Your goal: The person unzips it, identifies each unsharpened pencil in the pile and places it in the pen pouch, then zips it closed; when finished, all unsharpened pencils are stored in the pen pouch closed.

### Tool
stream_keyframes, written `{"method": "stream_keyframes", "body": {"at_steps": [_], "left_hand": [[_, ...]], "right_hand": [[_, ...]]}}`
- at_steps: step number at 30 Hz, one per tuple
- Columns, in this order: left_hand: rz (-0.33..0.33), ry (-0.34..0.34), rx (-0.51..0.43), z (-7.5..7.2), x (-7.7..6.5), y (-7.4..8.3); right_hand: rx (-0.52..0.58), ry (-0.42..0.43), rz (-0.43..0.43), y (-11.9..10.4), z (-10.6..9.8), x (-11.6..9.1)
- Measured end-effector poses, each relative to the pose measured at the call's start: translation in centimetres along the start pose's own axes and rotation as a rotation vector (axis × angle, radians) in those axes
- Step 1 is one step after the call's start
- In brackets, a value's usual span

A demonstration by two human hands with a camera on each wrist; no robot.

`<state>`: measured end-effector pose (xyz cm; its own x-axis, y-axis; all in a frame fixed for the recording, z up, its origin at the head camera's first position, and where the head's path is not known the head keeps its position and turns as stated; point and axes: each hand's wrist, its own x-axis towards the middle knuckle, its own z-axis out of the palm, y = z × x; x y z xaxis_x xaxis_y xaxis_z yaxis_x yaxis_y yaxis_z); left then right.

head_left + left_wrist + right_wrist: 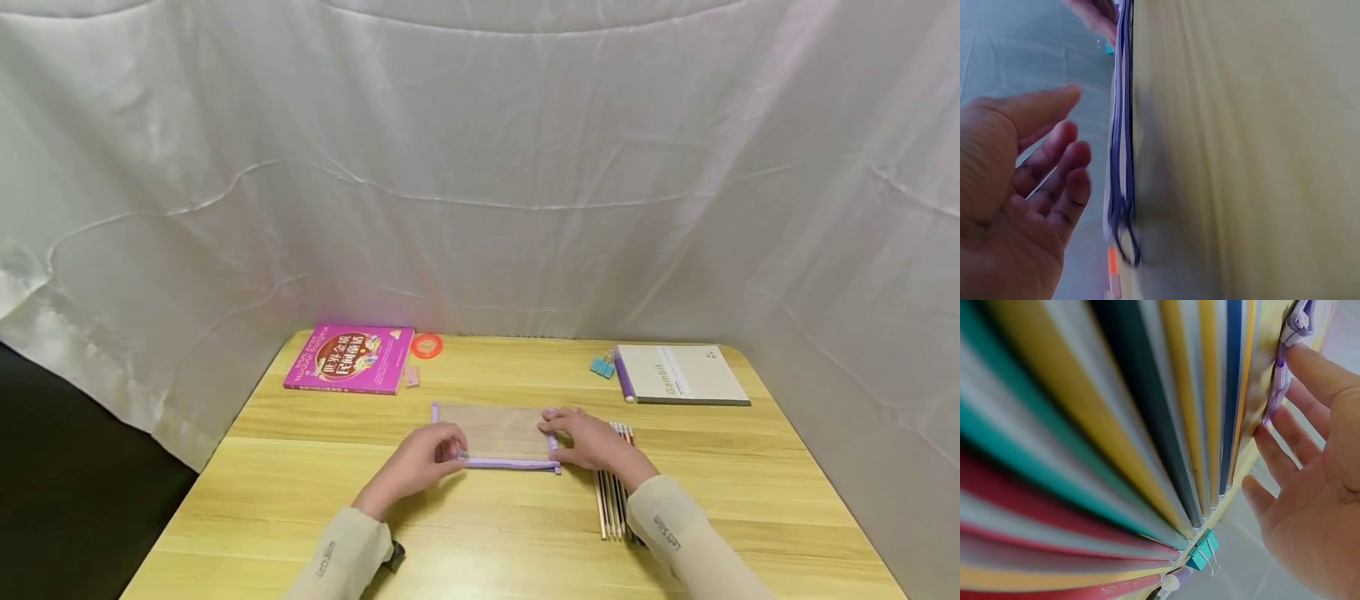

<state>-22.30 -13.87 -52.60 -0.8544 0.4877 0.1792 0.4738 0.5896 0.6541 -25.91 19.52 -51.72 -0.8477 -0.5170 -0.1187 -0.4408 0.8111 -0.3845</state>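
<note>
A clear mesh zip pouch (495,433) with lilac edging lies flat on the table, its zipper side toward me. My left hand (423,457) hovers by its front left corner, fingers loosely bent. In the left wrist view that hand (1029,162) is apart from the zipper (1124,112), whose pull loop (1126,240) hangs at the near end. My right hand (588,437) touches the pouch's right edge with thumb and fingertips, extended in the right wrist view. A row of pencils (611,504) lies partly hidden beneath the right wrist.
A pink book (348,358), an orange-red tape roll (427,346) and a pink eraser (412,377) lie back left. At back right are a blue-green binder clip (602,367), a purple pen (624,379) and a notebook (686,375). Grey curtains (525,208) surround the table.
</note>
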Motion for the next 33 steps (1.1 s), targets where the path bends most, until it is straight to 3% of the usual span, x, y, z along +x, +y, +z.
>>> {"method": "stream_keyframes", "body": {"at_steps": [4,7,13,20,26,33], "left_hand": [[0.093,-0.073,0.074,0.9,1.2,0.0],[0.107,-0.105,0.092,1.2,1.7,0.0],[0.078,-0.128,0.039,1.5,2.2,-0.4],[0.041,-0.163,-0.045,1.2,2.2,-0.5],[0.034,-0.190,-0.100,1.1,2.3,-1.0],[-0.004,-0.223,-0.149,0.8,2.4,-1.1]], "right_hand": [[-0.007,0.003,0.005,0.1,0.1,0.0],[-0.010,0.008,-0.004,0.1,0.2,-0.2],[-0.037,0.052,-0.051,-0.1,-0.2,-1.0],[-0.008,0.196,-0.037,0.0,-2.9,-2.8],[0.066,0.283,0.044,2.0,-5.0,-4.9],[0.175,0.333,0.130,4.8,-5.6,-7.5]]}}
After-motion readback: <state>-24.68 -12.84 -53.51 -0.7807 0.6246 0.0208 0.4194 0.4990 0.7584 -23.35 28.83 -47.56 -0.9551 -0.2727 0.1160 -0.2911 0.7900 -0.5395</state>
